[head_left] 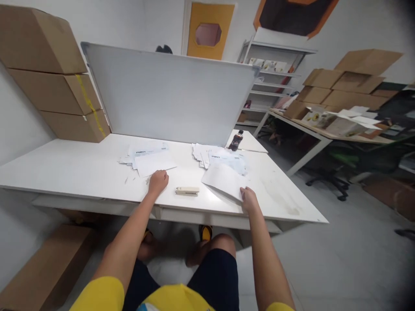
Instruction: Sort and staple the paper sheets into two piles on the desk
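Note:
My right hand pinches the near right corner of a white sheet of paper, which slants up off the table. Curled closed, my left hand rests on the table just below another white sheet; whatever its fingers may hold is hidden. That sheet lies over a left pile of printed papers. Behind the right-hand sheet is a second pile of printed papers. A cream stapler lies between my hands. Small bits are scattered left of my left hand.
A whiteboard stands along the back of the white table. Stacked cardboard boxes stand at the left end. A dark drink bottle is behind the right pile. More boxes sit on another table at right.

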`<state>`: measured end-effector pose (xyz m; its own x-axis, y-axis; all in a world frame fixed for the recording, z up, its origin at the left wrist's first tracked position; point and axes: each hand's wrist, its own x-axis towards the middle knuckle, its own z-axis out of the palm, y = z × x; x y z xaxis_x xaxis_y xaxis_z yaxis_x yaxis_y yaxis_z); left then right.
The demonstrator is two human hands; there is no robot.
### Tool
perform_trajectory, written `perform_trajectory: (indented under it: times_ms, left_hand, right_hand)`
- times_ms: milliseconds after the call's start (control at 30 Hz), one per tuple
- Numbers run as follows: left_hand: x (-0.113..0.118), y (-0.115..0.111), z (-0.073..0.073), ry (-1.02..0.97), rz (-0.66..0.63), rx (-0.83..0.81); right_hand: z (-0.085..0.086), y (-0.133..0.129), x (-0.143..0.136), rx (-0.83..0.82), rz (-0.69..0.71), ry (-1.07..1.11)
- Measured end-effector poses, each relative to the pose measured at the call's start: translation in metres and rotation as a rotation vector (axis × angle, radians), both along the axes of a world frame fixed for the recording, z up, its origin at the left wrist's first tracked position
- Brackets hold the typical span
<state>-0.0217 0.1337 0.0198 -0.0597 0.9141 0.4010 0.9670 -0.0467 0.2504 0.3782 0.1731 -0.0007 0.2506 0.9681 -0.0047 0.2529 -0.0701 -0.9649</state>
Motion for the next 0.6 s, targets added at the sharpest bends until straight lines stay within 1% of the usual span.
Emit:
perform_trajectory:
  times_ms: [67, 133, 233, 333, 433, 533, 600]
  left_hand:
    - [0.002, -0.002, 0.002, 0.016, -0.108, -0.044]
    - [0.003, -0.002, 0.004, 0.011, -0.223, -0.075]
    - [0.004, 0.001, 0.006, -0.024, -0.308, -0.073]
    - [0.004, 0.003, 0.006, -0.026, -0.324, -0.063]
    - [0.004, 0.004, 0.005, -0.033, -0.316, -0.053]
    - [0.004, 0.006, 0.004, -0.046, -0.306, -0.044]
    - [0.003, 0.006, 0.002, -0.055, -0.299, -0.045]
  right_hand:
    - [0.003, -0.012, 0.026, -0.076, 0.024, -0.063]
    - [0.006, -0.020, 0.043, -0.126, 0.055, -0.124]
    - [0.008, -0.031, 0.052, -0.164, 0.122, -0.166]
    - [0.004, -0.044, 0.047, -0.154, 0.234, -0.109]
    - [-0.003, -0.055, 0.040, -0.115, 0.328, 0.098]
    - [-0.009, -0.060, 0.040, -0.107, 0.372, 0.274]
    - [-0.009, -0.059, 0.041, -0.118, 0.383, 0.288]
